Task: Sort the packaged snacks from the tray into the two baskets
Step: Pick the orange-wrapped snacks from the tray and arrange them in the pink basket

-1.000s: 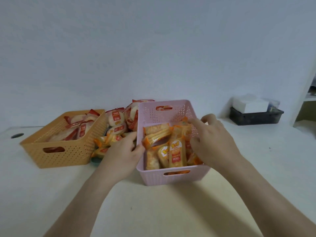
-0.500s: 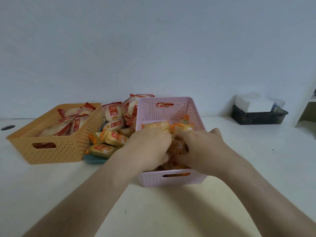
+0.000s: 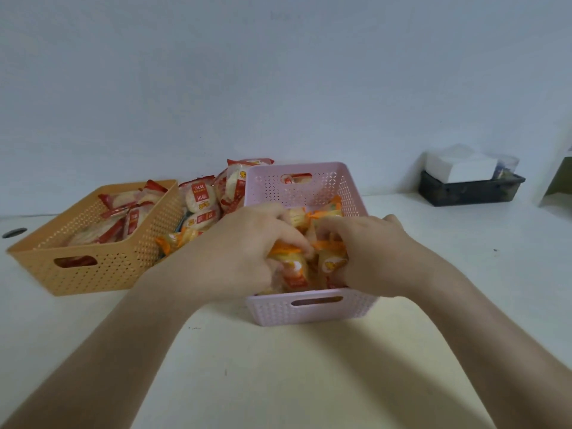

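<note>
Both hands are digging in the pink basket (image 3: 312, 308) — left hand (image 3: 244, 252) and right hand (image 3: 371, 258) curling fingers round orange snack packs (image 3: 291, 267).

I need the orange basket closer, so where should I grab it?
On the orange basket, grip the handle slot in its near end wall, coming from the front: that wall faces you unobstructed, while snack packs crowd its right side.

Fingertips of the left hand (image 3: 244, 252) and right hand (image 3: 374, 258) are buried among packets (image 3: 294, 267) in the pink basket (image 3: 309, 308). The tray seems hidden under the snack pile (image 3: 201, 209). Packet print is too blurred to read.
</note>
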